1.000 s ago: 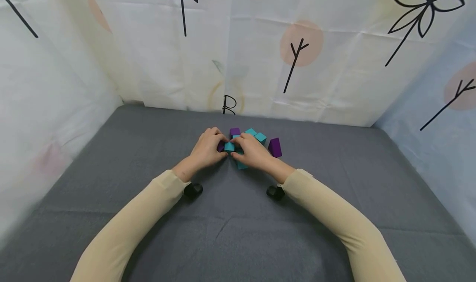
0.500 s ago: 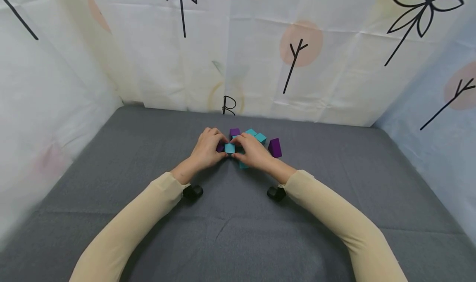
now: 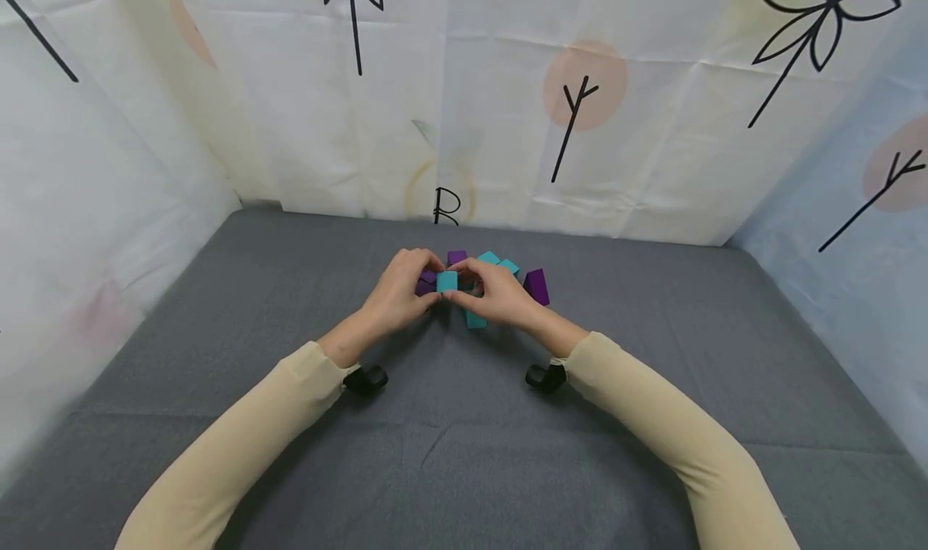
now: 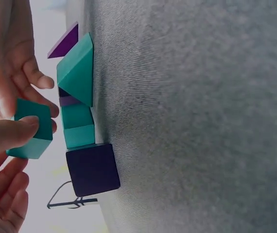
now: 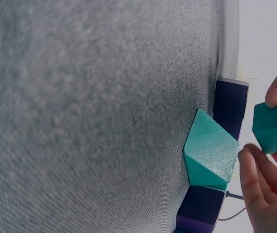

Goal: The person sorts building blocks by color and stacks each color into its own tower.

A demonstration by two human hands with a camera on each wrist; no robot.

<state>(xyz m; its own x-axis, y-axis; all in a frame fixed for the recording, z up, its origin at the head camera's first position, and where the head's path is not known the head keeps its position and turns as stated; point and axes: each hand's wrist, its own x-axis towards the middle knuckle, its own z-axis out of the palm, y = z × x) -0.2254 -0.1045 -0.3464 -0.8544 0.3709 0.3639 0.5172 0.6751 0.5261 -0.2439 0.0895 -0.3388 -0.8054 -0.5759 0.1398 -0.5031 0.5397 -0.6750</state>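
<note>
A small teal block [image 3: 447, 282] is held between both hands, above a cluster of other blocks. My left hand [image 3: 395, 294] pinches it from the left; in the left wrist view its thumb presses a face of the teal block [image 4: 41, 121]. From the right, my right hand [image 3: 503, 295] grips it, thumb and index finger at its edges. In the right wrist view, the teal block [image 5: 272, 128] shows clear space between it and the blocks below. Purple blocks [image 3: 426, 280] sit just beyond the left fingers, and a teal wedge [image 4: 80, 70] stands under the right hand.
Teal blocks [image 3: 510, 266] and a purple block [image 3: 457, 257] lie behind the hands. A tilted purple block [image 3: 536, 287] stands to the right. Dark grey cloth [image 3: 464, 453] covers the table, with a patterned white curtain [image 3: 493, 131] behind.
The held teal block has risen slightly and tipped, showing more of its front face. Both wrists have moved a little outward, and more of the purple blocks by the left hand shows.
</note>
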